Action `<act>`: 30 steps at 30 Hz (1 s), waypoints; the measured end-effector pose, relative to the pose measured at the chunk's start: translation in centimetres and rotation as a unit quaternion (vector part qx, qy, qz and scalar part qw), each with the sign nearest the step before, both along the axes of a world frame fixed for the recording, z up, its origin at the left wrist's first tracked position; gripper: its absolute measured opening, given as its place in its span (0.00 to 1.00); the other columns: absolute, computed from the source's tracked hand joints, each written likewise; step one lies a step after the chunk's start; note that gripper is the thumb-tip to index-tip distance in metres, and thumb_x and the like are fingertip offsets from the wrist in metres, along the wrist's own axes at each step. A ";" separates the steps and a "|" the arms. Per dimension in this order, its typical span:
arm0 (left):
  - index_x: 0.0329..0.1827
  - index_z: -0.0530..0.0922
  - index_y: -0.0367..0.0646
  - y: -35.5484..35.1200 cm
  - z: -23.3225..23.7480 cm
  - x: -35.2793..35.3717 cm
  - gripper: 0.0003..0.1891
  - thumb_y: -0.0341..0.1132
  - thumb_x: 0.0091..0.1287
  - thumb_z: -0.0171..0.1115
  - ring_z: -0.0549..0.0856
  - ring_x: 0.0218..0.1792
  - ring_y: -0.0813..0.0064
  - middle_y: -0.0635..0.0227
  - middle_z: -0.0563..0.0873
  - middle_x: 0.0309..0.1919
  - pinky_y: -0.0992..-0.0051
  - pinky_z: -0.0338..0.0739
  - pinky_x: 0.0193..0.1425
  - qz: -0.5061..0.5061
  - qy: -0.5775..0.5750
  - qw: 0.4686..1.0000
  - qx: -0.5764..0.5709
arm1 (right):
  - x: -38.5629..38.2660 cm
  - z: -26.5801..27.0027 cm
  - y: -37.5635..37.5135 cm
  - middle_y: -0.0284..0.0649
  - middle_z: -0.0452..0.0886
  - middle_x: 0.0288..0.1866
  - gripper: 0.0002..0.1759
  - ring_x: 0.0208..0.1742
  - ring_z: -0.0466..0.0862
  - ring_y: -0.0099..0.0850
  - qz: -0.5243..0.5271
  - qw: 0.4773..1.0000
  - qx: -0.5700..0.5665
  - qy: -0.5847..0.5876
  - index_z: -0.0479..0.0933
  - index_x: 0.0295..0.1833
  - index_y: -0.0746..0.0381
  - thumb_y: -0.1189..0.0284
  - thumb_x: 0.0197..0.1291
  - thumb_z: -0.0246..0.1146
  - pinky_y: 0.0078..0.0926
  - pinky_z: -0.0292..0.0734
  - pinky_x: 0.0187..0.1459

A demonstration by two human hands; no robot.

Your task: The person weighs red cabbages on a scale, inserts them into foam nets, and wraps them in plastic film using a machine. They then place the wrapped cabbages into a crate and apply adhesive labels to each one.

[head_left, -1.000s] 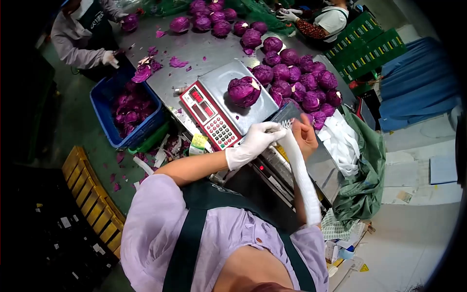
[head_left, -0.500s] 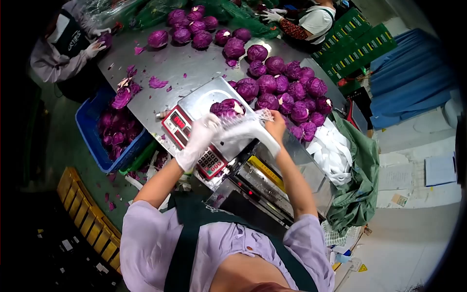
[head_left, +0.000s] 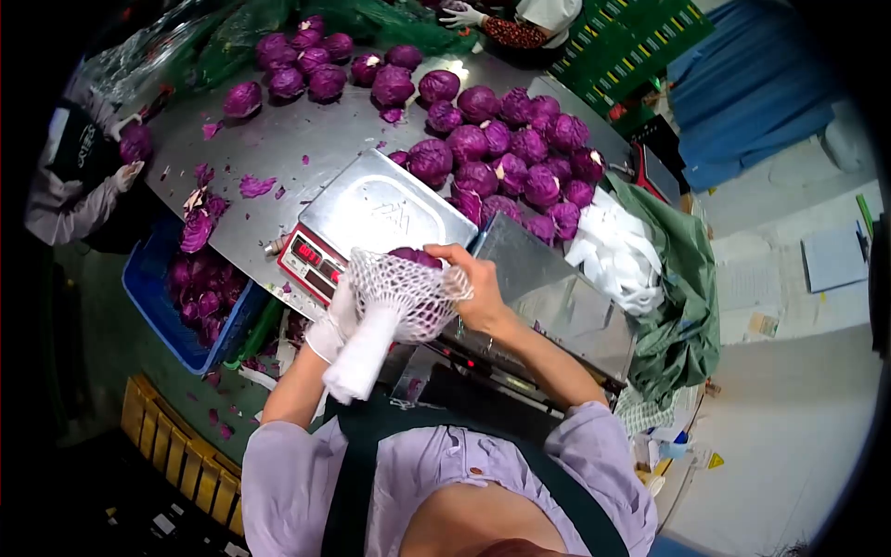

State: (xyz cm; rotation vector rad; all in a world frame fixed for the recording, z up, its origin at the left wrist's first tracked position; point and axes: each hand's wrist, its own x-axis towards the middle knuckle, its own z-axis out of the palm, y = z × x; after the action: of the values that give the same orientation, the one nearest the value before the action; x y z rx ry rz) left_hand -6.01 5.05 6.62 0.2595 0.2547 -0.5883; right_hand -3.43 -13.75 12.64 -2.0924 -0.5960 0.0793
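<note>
Steel bench (head_left: 278, 139) bears purple cabbages (head_left: 497, 139) around a scale (head_left: 390, 209) with unreadable red digits; lettering on a co-worker's apron (head_left: 82, 153) is too small to read; one netted cabbage (head_left: 408, 254) sits inside a white net (head_left: 418, 311), between both hands; the right hand (head_left: 478, 292) curls its fingers closed on net and cabbage; the gloved left hand (head_left: 342, 320) is partly hidden, its fingers' grip impossible to tell.

No wording can be read for certain. Red digits (head_left: 309, 250) on the scale (head_left: 390, 218) are too small to make out; white lettering (head_left: 83, 150) on a co-worker's dark apron (head_left: 78, 165) and labels (head_left: 645, 48) on green crates (head_left: 624, 45) blur. A yellow warning triangle (head_left: 715, 460) shows low at right.
</note>
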 end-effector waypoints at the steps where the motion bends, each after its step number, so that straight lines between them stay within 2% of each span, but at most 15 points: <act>1: 0.60 0.67 0.36 -0.7 -0.6 -0.7 0.28 0.51 0.70 0.36 0.78 0.51 0.62 0.57 0.76 0.54 0.64 0.72 0.58 0.005 -0.013 0.999 -0.040 | -0.3 0.7 -0.3 0.47 0.81 0.43 0.23 0.41 0.81 0.32 0.006 0.998 0.051 0.042 0.74 0.47 0.69 0.58 0.62 0.51 0.25 0.73 0.44; 2: 0.60 0.67 0.36 -1.4 -1.1 -1.2 0.27 0.50 0.70 0.36 0.78 0.51 0.61 0.56 0.76 0.54 0.63 0.72 0.58 0.012 -0.027 0.996 -0.080 | -0.4 0.1 -0.1 0.47 0.81 0.40 0.18 0.39 0.81 0.31 -0.049 0.980 0.131 0.141 0.76 0.41 0.71 0.65 0.60 0.52 0.25 0.75 0.40; 3: 0.60 0.66 0.36 -2.0 -1.4 -1.8 0.26 0.47 0.71 0.34 0.76 0.53 0.61 0.56 0.75 0.55 0.62 0.70 0.60 0.029 -0.090 0.992 0.079 | -0.5 0.1 -0.3 0.45 0.81 0.35 0.16 0.34 0.81 0.31 -0.152 0.926 0.241 0.249 0.75 0.39 0.72 0.67 0.58 0.52 0.25 0.75 0.36; 4: 0.59 0.67 0.35 -2.4 -1.5 -2.5 0.24 0.43 0.70 0.33 0.78 0.51 0.61 0.55 0.76 0.53 0.62 0.72 0.58 0.023 0.006 1.000 -0.019 | -0.5 0.2 -0.3 0.44 0.81 0.30 0.15 0.28 0.80 0.31 -0.246 0.838 0.343 0.347 0.75 0.37 0.73 0.70 0.57 0.53 0.24 0.75 0.32; 5: 0.59 0.67 0.34 -3.1 -1.0 -2.5 0.23 0.42 0.70 0.34 0.79 0.50 0.61 0.55 0.77 0.53 0.62 0.73 0.57 0.036 -0.008 0.999 -0.004 | -0.3 0.7 -1.7 0.44 0.80 0.32 0.12 0.29 0.80 0.30 -0.175 0.788 0.391 0.442 0.75 0.35 0.74 0.73 0.54 0.56 0.26 0.78 0.33; 10: 0.49 0.74 0.32 -5.3 -0.3 -0.6 0.23 0.43 0.66 0.39 0.82 0.42 0.62 0.54 0.81 0.43 0.64 0.77 0.50 -0.011 0.023 0.997 0.068 | -3.8 -3.6 -6.7 0.43 0.80 0.38 0.16 0.37 0.80 0.28 -0.155 0.796 0.368 0.455 0.74 0.45 0.73 0.74 0.53 0.61 0.24 0.76 0.40; 12: 0.48 0.73 0.31 -6.8 2.7 0.6 0.22 0.41 0.63 0.41 0.81 0.43 0.61 0.53 0.81 0.44 0.63 0.76 0.50 -0.056 0.053 0.986 0.145 | -4.6 -3.3 -9.0 0.46 0.78 0.46 0.24 0.45 0.77 0.27 -0.222 0.956 0.139 0.132 0.69 0.56 0.70 0.65 0.59 0.58 0.20 0.72 0.46; 14: 0.46 0.74 0.36 -9.8 0.9 3.3 0.20 0.40 0.60 0.40 0.80 0.45 0.59 0.54 0.82 0.40 0.61 0.73 0.53 -0.075 0.035 0.996 0.035 | -4.0 -2.4 -11.4 0.47 0.74 0.55 0.28 0.52 0.73 0.26 -0.136 0.920 0.348 0.119 0.65 0.62 0.66 0.57 0.64 0.51 0.17 0.68 0.49; 16: 0.43 0.74 0.36 -14.8 2.5 5.1 0.16 0.35 0.57 0.45 0.81 0.39 0.60 0.54 0.82 0.36 0.63 0.75 0.46 -0.033 0.071 0.994 0.078 | -3.6 -2.0 -13.5 0.46 0.74 0.54 0.29 0.54 0.73 0.24 -0.098 0.986 0.128 -0.028 0.68 0.59 0.68 0.53 0.67 0.45 0.18 0.68 0.50; 18: 0.45 0.74 0.35 -20.5 0.3 7.6 0.15 0.32 0.55 0.51 0.79 0.37 0.66 0.57 0.80 0.38 0.68 0.74 0.47 0.138 -0.059 0.967 0.208 | -3.7 -2.1 -15.2 0.46 0.77 0.50 0.31 0.49 0.78 0.27 -0.210 0.923 0.270 0.177 0.70 0.56 0.70 0.51 0.67 0.43 0.22 0.72 0.49; 20: 0.42 0.75 0.37 -23.2 -1.1 10.5 0.13 0.29 0.54 0.53 0.79 0.36 0.68 0.60 0.81 0.36 0.70 0.74 0.45 0.092 -0.099 0.933 0.333 | -2.2 -4.2 -19.5 0.46 0.78 0.48 0.32 0.46 0.80 0.30 -0.241 0.883 0.309 0.257 0.70 0.55 0.70 0.50 0.66 0.43 0.25 0.74 0.48; 22: 0.36 0.79 0.40 -27.3 -3.0 12.9 0.09 0.24 0.51 0.55 0.79 0.34 0.72 0.67 0.81 0.32 0.75 0.74 0.41 -0.018 -0.181 0.814 0.552 | -0.2 -9.0 -24.2 0.45 0.79 0.47 0.34 0.43 0.82 0.34 -0.255 0.800 0.408 0.358 0.71 0.52 0.71 0.48 0.66 0.42 0.30 0.79 0.45; 23: 0.31 0.81 0.41 -30.9 -5.6 13.7 0.08 0.22 0.50 0.56 0.79 0.32 0.75 0.69 0.83 0.29 0.77 0.73 0.41 0.225 -0.130 0.868 0.424 | 0.1 -8.9 -25.0 0.44 0.80 0.46 0.34 0.41 0.82 0.34 -0.248 0.799 0.412 0.360 0.71 0.52 0.71 0.48 0.65 0.42 0.34 0.80 0.42; 26: 0.33 0.81 0.41 -30.3 -5.6 15.2 0.08 0.22 0.51 0.58 0.79 0.33 0.77 0.70 0.83 0.30 0.78 0.73 0.43 0.065 -0.262 0.817 0.510 | -0.6 -7.9 -26.3 0.43 0.81 0.42 0.32 0.36 0.83 0.34 -0.270 0.777 0.373 0.429 0.73 0.52 0.67 0.47 0.64 0.45 0.38 0.82 0.34; 30: 0.38 0.80 0.39 -24.9 -0.1 10.7 0.07 0.30 0.61 0.58 0.79 0.38 0.80 0.70 0.82 0.34 0.80 0.75 0.40 -0.145 -0.300 0.818 0.469 | -3.4 -5.7 -27.8 0.38 0.80 0.38 0.15 0.35 0.81 0.25 -0.302 0.905 0.127 0.272 0.77 0.50 0.62 0.67 0.61 0.54 0.23 0.80 0.27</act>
State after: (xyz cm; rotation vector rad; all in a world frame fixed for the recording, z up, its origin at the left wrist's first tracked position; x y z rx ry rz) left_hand 4.70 -19.85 6.50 1.4438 -0.1406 -0.6117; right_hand -6.84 -41.52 6.93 -1.7964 0.3701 0.2087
